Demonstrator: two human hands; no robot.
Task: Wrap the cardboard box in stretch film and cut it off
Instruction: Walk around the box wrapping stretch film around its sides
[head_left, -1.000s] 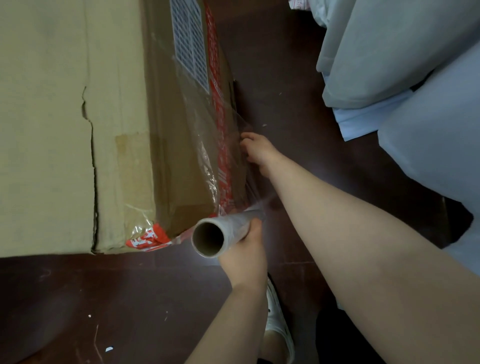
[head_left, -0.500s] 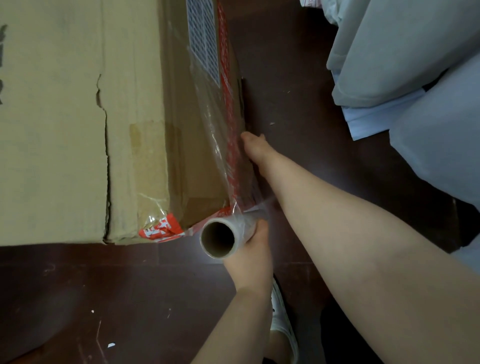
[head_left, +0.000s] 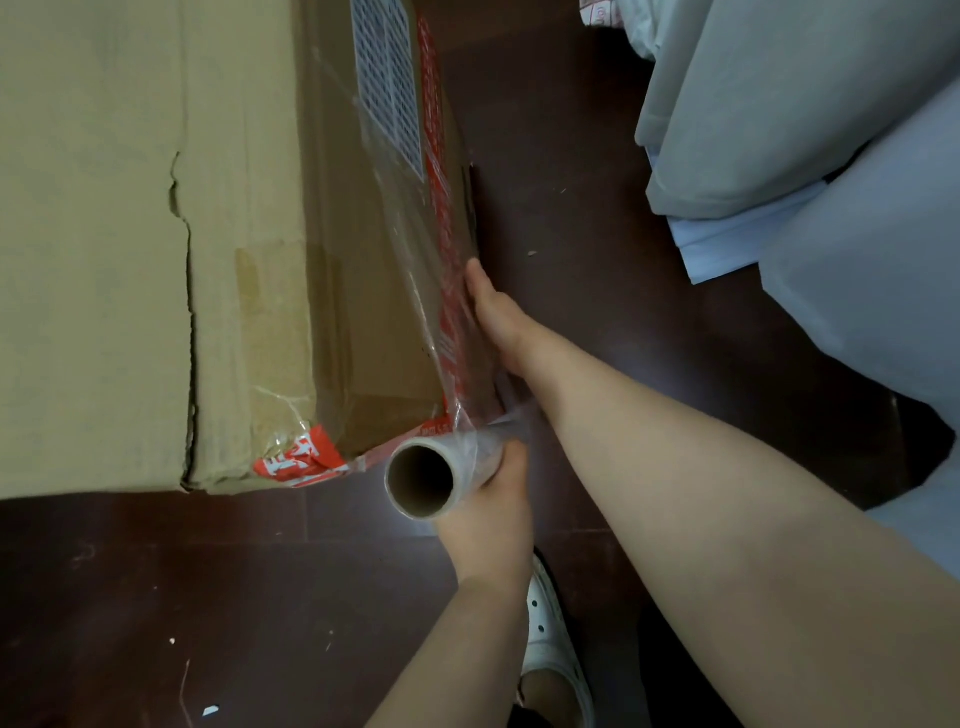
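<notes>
Our left hand (head_left: 483, 512) grips the film roll (head_left: 441, 475) at the corner of the cardboard box (head_left: 156, 249) on the floor (head_left: 571, 208); our right hand (head_left: 493, 317) presses flat; we should keep the film tight.

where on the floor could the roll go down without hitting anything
Bare floor lies in front of the box, left of the left hand gripping the roll. Another bare strip runs between the box and the grey bundles. Crowded at the box corner: right hand on the film, shoe below.
</notes>
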